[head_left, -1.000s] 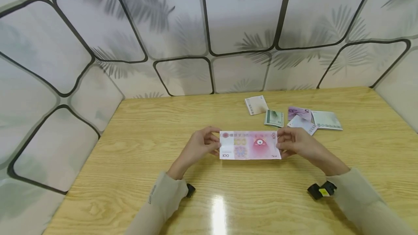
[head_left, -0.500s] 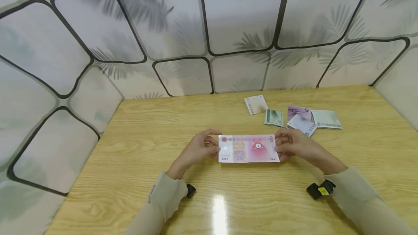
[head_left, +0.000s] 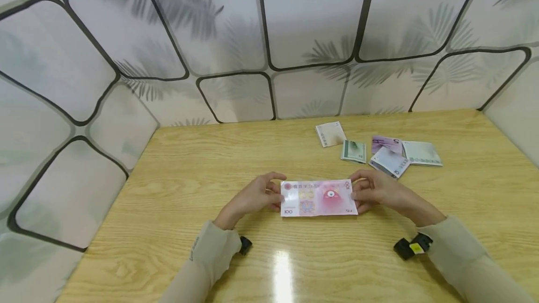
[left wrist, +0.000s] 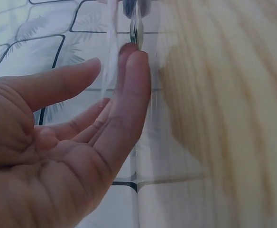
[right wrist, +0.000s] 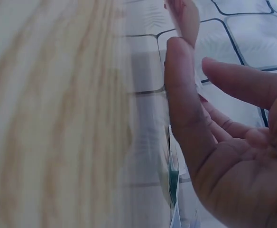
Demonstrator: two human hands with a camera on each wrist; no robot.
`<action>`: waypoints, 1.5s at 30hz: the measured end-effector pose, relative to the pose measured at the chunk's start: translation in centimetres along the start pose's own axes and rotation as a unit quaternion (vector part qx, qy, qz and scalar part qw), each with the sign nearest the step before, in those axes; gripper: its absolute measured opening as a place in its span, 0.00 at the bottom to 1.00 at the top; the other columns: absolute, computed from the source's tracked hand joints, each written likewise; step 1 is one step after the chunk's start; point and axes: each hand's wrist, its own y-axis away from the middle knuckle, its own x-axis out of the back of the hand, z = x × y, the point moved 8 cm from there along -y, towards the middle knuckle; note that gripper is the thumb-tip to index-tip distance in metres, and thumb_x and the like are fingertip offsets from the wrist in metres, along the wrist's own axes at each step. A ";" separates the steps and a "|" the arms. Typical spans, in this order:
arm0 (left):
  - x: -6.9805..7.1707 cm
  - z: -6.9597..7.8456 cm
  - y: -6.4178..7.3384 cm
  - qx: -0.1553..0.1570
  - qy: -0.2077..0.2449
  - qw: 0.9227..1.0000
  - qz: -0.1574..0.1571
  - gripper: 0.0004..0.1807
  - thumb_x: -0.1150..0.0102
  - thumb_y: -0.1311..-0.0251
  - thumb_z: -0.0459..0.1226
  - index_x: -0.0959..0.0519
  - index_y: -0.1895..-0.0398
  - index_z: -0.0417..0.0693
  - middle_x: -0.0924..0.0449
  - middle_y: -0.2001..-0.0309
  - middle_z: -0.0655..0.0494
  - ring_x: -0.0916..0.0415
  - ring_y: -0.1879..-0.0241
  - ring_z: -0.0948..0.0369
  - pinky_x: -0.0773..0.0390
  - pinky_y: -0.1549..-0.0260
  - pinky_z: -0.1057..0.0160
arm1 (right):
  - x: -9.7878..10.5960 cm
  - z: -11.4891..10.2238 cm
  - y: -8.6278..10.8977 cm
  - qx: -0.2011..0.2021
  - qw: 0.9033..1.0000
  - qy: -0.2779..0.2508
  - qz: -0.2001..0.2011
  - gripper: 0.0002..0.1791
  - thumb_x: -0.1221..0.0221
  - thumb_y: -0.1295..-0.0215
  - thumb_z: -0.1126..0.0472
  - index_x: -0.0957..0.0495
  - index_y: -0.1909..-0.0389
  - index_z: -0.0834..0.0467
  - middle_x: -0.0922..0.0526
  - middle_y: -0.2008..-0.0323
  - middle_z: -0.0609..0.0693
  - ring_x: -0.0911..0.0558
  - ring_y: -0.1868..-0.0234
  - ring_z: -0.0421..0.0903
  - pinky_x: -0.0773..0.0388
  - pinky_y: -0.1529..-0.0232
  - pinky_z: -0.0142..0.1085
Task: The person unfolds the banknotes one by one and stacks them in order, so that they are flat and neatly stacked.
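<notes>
A pink play banknote (head_left: pixel 317 198) marked 100 is stretched flat between my two hands, over the wooden table. My left hand (head_left: pixel 254 195) pinches its left short edge, thumb in front and fingers behind. At the opposite short edge, my right hand (head_left: pixel 376 193) pinches the note the same way. The left wrist view shows the note edge-on as a thin pale strip (left wrist: pixel 111 42) between thumb and fingers. In the right wrist view the right hand (right wrist: pixel 214 142) hides most of the note.
Several folded notes lie toward the back right: a cream one (head_left: pixel 330 133), a green one (head_left: pixel 353 151), a purple one (head_left: pixel 383 143), a lavender one (head_left: pixel 389 162) and a pale one (head_left: pixel 422 153). A patterned wall covering (head_left: pixel 311 92) borders the wooden table (head_left: pixel 189 167).
Both hands have brought the pink banknote down and slightly left, closer to my body. The grip on both ends stays the same, and the folded notes have not moved.
</notes>
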 end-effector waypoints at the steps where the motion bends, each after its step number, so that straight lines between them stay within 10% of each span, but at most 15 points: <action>1: 0.0 0.0 0.0 0.004 -0.002 1.000 0.002 0.29 0.46 0.31 0.21 0.38 0.29 0.29 0.23 0.57 0.41 0.19 0.64 0.56 0.13 0.61 0.57 | 0.0 0.0 0.0 0.000 1.000 -0.001 -0.003 0.20 0.46 0.29 0.75 0.40 0.43 0.81 0.17 0.66 0.55 0.14 0.68 0.45 0.13 0.63 0.43; 27: 1.9 0.6 1.4 0.037 -0.098 0.993 0.050 0.20 0.46 0.28 0.28 0.27 0.36 0.32 0.23 0.46 0.35 0.15 0.62 0.53 0.13 0.65 0.58 | 0.4 -0.7 0.4 0.003 1.000 0.009 -0.008 0.23 0.48 0.24 0.70 0.42 0.39 0.83 0.16 0.57 0.62 0.13 0.60 0.46 0.13 0.57 0.42; 34: 2.6 2.0 1.5 0.000 -0.127 0.990 0.057 0.17 0.48 0.26 0.30 0.26 0.38 0.30 0.21 0.48 0.34 0.15 0.61 0.50 0.13 0.62 0.56 | 4.3 -1.8 2.6 0.024 0.996 0.070 0.050 0.20 0.49 0.23 0.70 0.37 0.40 0.82 0.14 0.56 0.59 0.14 0.60 0.46 0.13 0.58 0.41; 45: 1.1 6.0 -1.8 -0.077 -0.098 0.991 0.054 0.16 0.49 0.24 0.33 0.23 0.41 0.30 0.19 0.51 0.34 0.16 0.56 0.44 0.15 0.57 0.51 | 11.9 -1.7 6.5 0.011 0.983 0.088 0.163 0.15 0.48 0.23 0.70 0.19 0.51 0.48 0.13 0.59 0.48 0.14 0.60 0.44 0.14 0.60 0.36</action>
